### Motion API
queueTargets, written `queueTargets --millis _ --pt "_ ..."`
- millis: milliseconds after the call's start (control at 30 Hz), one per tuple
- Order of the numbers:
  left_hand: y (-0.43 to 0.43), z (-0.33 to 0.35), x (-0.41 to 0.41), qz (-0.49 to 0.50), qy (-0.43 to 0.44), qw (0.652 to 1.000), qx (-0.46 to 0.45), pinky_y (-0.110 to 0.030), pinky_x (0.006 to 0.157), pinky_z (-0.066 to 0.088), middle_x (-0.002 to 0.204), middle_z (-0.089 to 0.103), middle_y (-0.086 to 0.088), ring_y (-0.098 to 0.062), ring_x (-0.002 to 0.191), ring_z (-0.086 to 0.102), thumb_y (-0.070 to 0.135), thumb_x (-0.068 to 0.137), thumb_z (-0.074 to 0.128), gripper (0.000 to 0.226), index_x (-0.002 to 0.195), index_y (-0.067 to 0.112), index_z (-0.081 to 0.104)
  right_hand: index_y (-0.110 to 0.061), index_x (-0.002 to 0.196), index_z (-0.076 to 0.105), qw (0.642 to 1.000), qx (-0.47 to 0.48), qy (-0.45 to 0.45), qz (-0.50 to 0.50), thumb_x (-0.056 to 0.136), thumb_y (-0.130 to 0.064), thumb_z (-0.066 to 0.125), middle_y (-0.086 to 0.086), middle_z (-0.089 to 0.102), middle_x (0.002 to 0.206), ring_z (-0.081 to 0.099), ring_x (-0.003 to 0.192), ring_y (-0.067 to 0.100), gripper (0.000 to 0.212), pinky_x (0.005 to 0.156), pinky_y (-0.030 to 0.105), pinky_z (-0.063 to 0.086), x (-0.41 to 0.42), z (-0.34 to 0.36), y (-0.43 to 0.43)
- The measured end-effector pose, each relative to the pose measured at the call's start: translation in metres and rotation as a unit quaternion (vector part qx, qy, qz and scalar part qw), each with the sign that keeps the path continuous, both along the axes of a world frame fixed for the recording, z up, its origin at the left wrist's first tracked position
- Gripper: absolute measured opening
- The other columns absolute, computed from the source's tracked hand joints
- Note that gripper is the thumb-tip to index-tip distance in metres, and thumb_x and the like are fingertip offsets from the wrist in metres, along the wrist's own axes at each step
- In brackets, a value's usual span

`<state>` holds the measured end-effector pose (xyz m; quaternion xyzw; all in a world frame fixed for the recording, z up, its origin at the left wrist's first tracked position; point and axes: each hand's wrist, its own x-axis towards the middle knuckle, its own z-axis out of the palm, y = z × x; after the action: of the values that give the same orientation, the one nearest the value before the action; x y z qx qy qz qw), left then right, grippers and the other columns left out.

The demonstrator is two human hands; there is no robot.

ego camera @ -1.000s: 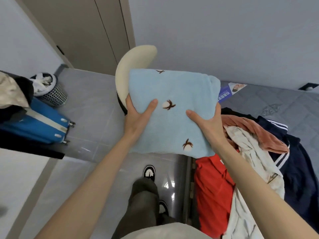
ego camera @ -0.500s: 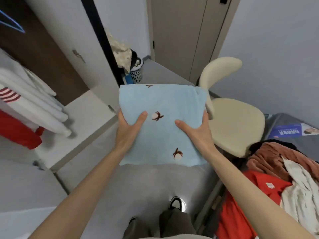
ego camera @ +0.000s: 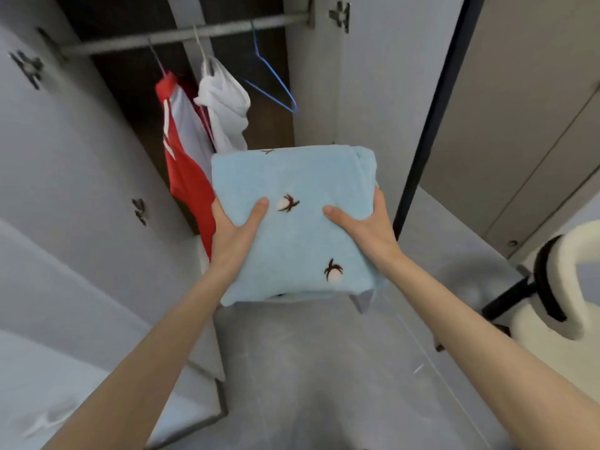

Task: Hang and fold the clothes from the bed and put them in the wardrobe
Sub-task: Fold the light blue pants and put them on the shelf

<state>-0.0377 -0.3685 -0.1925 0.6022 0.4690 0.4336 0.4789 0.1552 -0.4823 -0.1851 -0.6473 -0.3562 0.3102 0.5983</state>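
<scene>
Open wardrobe (ego camera: 324, 76), its rail (ego camera: 181, 35) carrying a red garment (ego camera: 185, 177), a white garment (ego camera: 224, 105) and a bare blue hanger (ego camera: 276, 89); in front of it I hold the folded light-blue garment (ego camera: 302, 183) in the air. My left hand (ego camera: 237, 232) and right hand (ego camera: 367, 228) each grip one side, thumbs on top, fingers hidden beneath. To store it well, I should keep it level and slide it in flat, so the folds hold.

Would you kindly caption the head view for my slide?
Left hand and right hand hold a folded blue garment before the open wardrobe.
</scene>
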Motion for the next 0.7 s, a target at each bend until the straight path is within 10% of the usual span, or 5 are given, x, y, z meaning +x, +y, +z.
queueTargets --millis 233,700 --pt "0.094 0.119 -0.026 0.017 -0.046 0.994 0.099 -0.035 0.096 0.047 0.122 0.051 0.021 -0.003 0.11 0.054 0.067 0.07 0.069 0.087 0.137 0.035 0.025 -0.076 0.095 0.03 0.993 0.092 -0.068 0.035 0.049 -0.07 0.081 -0.037 0.055 0.105 0.058 0.104 -0.002 0.069 0.091 0.038 0.053 -0.01 0.116 0.111" --pt "0.29 0.323 0.045 0.045 -0.123 0.968 0.216 -0.039 0.091 0.051 0.115 0.055 0.014 -0.011 0.105 0.059 0.064 0.071 0.07 0.087 0.138 0.03 0.027 -0.039 0.133 0.037 0.956 0.251 -0.109 0.104 0.053 -0.062 0.085 -0.013 0.06 0.119 0.061 0.108 0.014 0.097 0.092 0.045 0.052 0.076 0.321 0.325"
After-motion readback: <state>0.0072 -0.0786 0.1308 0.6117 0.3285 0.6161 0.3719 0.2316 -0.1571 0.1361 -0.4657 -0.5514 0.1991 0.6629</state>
